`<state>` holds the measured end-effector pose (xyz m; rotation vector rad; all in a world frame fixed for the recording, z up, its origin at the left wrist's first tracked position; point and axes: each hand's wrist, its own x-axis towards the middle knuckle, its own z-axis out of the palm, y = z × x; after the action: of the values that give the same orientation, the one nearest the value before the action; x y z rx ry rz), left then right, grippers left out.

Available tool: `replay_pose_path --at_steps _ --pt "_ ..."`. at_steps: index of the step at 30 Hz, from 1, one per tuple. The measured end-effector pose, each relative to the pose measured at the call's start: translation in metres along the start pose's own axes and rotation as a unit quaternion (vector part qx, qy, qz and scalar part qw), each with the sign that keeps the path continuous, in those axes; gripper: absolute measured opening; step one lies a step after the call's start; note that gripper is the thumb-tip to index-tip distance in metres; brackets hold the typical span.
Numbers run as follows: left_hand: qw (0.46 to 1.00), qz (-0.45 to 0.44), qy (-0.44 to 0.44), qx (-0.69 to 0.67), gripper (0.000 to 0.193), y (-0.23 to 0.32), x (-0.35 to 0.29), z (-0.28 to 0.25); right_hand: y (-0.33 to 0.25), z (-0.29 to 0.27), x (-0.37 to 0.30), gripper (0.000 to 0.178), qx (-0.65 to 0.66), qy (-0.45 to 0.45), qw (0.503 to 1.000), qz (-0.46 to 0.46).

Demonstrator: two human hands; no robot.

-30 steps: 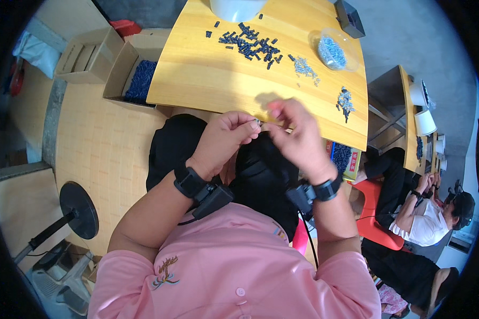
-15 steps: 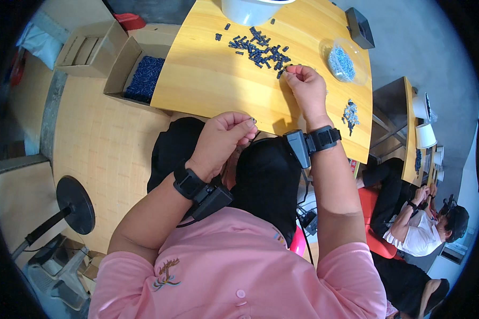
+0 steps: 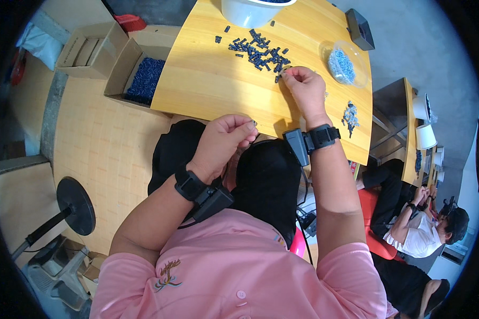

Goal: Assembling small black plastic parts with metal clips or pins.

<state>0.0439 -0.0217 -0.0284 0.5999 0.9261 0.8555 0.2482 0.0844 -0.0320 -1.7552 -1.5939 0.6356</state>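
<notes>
My left hand [image 3: 223, 139] is held near the table's front edge, above my lap. Its thumb and fingers are pinched together, and a tiny dark piece shows at their tips, too small to name. Over the table, my right hand [image 3: 306, 90] reaches to the near right edge of a loose pile of small black cylindrical parts [image 3: 258, 50]. The thumb and forefinger are closed in a pinch there; what lies between them is hidden. A round clear tub of small light-blue pieces [image 3: 341, 66] stands to the right of this hand.
A white bucket [image 3: 247, 16] stands at the table's far edge. Small clear and dark pieces [image 3: 351, 116] lie on the right, and a black tray [image 3: 360, 29] beyond. Left of the table, a cardboard box holds dark blue parts [image 3: 145, 80]. Another person [image 3: 418, 228] sits at right.
My right hand's fingertips have shifted very slightly at the pile's edge, staying pinched. The left hand keeps its pinch in nearly the same place.
</notes>
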Motion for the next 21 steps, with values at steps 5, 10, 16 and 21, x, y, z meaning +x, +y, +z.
replay_pose_path --at_steps 5,10,16,21 --pt "1.000 0.011 0.001 0.017 0.017 0.003 -0.004 0.003 0.012 -0.018 -0.015 0.007 0.162 0.003 0.987 0.015" --pt "0.999 0.025 -0.011 0.022 0.017 0.001 -0.005 0.010 -0.009 -0.042 -0.050 0.005 0.355 -0.095 0.923 0.114" --pt "0.993 0.084 -0.025 0.084 0.018 0.001 -0.001 0.018 -0.011 -0.047 -0.079 0.008 0.374 -0.103 0.916 0.099" --pt "0.983 0.121 -0.007 0.142 0.018 0.005 -0.003 0.021 -0.021 -0.045 -0.100 0.009 0.349 -0.104 0.927 0.093"
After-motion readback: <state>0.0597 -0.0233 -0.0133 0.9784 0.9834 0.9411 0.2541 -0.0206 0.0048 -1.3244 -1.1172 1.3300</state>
